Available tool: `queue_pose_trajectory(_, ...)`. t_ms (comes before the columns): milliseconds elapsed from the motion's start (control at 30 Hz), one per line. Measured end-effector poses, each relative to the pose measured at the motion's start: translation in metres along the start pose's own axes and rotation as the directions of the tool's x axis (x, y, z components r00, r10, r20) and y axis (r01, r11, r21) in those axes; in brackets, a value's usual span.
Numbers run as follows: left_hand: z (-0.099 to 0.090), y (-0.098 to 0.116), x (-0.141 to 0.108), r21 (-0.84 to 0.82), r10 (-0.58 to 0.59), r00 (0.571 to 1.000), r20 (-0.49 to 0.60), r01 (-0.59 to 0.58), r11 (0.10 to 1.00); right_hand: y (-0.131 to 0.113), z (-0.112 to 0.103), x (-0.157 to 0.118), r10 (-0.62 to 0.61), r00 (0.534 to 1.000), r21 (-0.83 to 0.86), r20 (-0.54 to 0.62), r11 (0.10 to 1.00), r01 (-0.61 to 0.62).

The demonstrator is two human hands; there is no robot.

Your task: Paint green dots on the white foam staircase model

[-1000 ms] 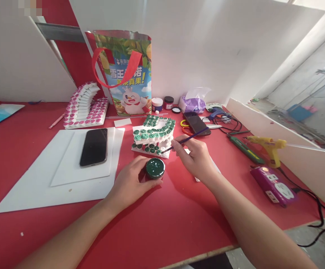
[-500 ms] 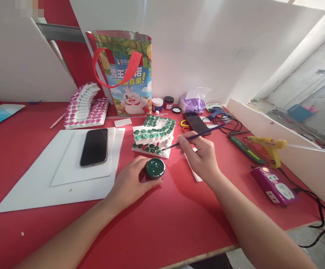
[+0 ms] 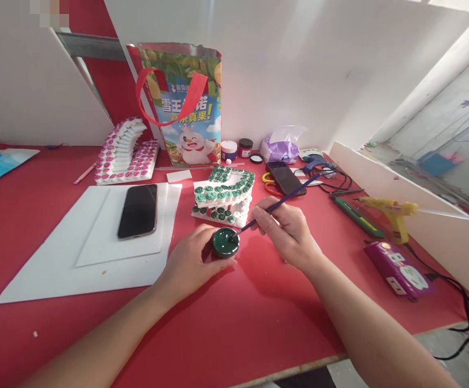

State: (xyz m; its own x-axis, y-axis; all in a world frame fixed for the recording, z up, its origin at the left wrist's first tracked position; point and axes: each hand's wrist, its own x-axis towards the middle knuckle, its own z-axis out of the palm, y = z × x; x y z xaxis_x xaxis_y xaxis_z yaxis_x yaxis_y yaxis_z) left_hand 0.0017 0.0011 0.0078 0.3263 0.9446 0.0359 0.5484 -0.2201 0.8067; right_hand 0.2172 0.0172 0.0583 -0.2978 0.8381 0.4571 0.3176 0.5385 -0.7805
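Note:
My left hand (image 3: 196, 256) is closed around a small open jar of dark green paint (image 3: 223, 247) on the red table. Pinched in my right hand (image 3: 285, 226) is a slim dark paintbrush (image 3: 281, 201), its tip dipped into the paint. Just behind the jar stands a white model (image 3: 222, 195) covered in rows of small rosette-like knobs. Many of these knobs are green, while some at its lower right are white.
A phone (image 3: 138, 211) lies on white sheets (image 3: 56, 253) at left. A pink-dotted model (image 3: 125, 156) and a printed bag (image 3: 190, 113) stand behind. To the right are a second phone (image 3: 286, 179), a green cutter (image 3: 356, 216), a yellow glue gun (image 3: 392, 213) and a purple box (image 3: 398, 269) with cords.
The brush tip has moved from the model's lower right corner down into the green paint, my right hand shifting with it. My left hand still holds the jar in place.

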Motion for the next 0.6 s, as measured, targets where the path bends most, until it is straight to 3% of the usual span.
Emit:
queue_pose_trajectory(200,0.0,0.0,0.001,-0.006,-0.003,1.0,0.003,0.003,1.0,0.0,-0.001,-0.001,0.016,1.0,0.015,-0.006,1.0,-0.016)
queue_pose_trajectory(400,0.001,-0.002,0.0,0.007,0.018,1.0,-0.011,-0.018,1.0,0.013,-0.001,0.0,0.13,0.961,0.182,-0.245,0.98,-0.086)
queue_pose_trajectory(500,0.002,-0.004,-0.001,-0.007,0.055,0.998,-0.024,-0.055,0.998,0.022,0.001,0.004,0.171,0.942,0.136,-0.289,0.981,-0.136)
queue_pose_trajectory(600,0.003,-0.005,-0.001,-0.017,0.074,0.996,-0.044,-0.075,0.997,0.029,0.004,0.005,0.195,0.946,0.037,-0.259,0.981,-0.192)
